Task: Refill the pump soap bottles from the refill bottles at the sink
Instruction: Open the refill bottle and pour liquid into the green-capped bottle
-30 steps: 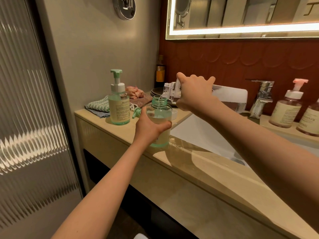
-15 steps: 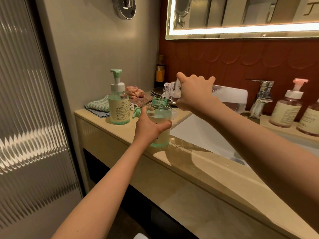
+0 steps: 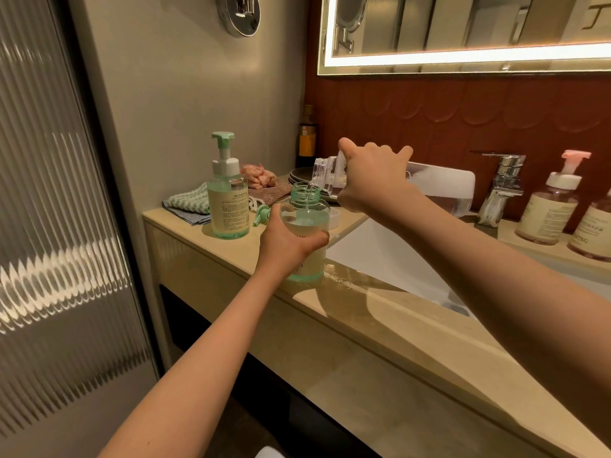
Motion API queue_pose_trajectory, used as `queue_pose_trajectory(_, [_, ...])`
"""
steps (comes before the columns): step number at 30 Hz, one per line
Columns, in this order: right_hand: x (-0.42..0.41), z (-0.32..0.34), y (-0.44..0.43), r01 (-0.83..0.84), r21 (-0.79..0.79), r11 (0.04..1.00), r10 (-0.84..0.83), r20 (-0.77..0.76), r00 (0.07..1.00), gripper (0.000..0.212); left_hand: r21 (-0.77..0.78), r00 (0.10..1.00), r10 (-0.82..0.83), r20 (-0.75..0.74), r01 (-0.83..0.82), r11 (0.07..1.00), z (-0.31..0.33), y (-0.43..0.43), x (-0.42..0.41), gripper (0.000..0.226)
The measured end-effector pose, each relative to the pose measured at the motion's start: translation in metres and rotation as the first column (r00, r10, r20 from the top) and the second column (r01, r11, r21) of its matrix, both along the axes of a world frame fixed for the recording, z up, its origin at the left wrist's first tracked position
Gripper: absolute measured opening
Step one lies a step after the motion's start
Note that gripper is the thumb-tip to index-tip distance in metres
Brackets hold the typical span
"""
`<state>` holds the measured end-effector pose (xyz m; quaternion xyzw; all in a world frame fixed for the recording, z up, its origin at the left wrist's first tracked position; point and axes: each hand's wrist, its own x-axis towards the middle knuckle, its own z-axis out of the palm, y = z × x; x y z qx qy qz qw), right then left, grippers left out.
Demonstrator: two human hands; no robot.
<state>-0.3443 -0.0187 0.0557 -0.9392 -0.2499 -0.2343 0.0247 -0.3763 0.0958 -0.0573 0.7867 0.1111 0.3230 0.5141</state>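
left grip (image 3: 291,247) curled round open pump bottle (image 3: 305,218), upright on counter (image 3: 380,328) edge beside sink (image 3: 380,256) | right grip (image 3: 373,175) clasping refill bottle (image 3: 441,188), tipped flat, mouth over the open neck, thin stream falling

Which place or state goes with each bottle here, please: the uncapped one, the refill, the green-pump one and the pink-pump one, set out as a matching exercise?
Things
1. uncapped clear bottle with green threaded neck
2. large clear plastic refill bottle
3. clear bottle with green pump
4. tinted bottle with pink pump

States
A. right of the chrome tap
B. tipped sideways, pouring, in the right hand
C. upright on the beige counter, gripped by the left hand
D. standing free beside the striped cloth

Pairs: 1-C, 2-B, 3-D, 4-A
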Motion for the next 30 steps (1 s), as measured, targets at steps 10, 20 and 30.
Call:
queue_pose_trajectory(10, [0.002,-0.001,0.001,0.003,0.001,1.0,-0.003,0.006,1.0,0.06,-0.01,1.0,-0.012,0.007,0.012,1.0,0.0,0.0,0.0,0.075])
queue_pose_trajectory(20, [0.004,-0.007,-0.002,-0.009,0.103,0.995,0.015,-0.054,0.998,0.058,-0.009,1.0,-0.01,0.0,0.01,1.0,0.001,-0.001,-0.001,0.077])
queue_pose_trajectory(30, [0.009,-0.016,-0.008,-0.023,0.266,0.964,0.083,-0.217,0.973,0.053,-0.027,0.999,-0.023,-0.038,0.022,0.999,-0.001,0.004,0.002,0.085])
